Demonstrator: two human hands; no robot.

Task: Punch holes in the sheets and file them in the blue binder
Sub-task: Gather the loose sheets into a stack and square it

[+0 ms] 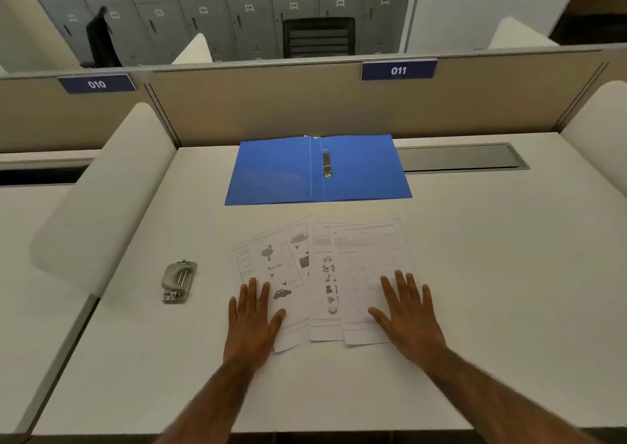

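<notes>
Under my two palms lie the sheets (325, 274), fanned out loose on the white desk (492, 274), several printed pages overlapping one another with little pictures down them: a tree, a car and some toys. My left hand (252, 321) rests flat on the near left corner of the fan, fingers straight and spread, clasping nothing. My right hand (407, 314) lies the same way on the rightmost page, fingers straight and released. Neither hand has taken hold of a page.

As far as I can judge, the job has barely begun. The pages are not squared into a stack, I see no holes along any edge, and the hole punch (179, 282) sits untouched well to the left of the paper. Beyond the sheets, near the far side of the desk, the blue binder (366, 172) lies wide open and flat, its ring clip (326, 163) bare, with nothing filed in it. So gathering, punching and filing all remain.

For writing, the text on the pages is too faint to read. On the beige partition (271, 104) behind the binder a blue plate reads 011 (398, 70), and another to the left reads 010 (97, 84). The grey lockers (210, 9) past it carry small number tags, too blurred to make out.
</notes>
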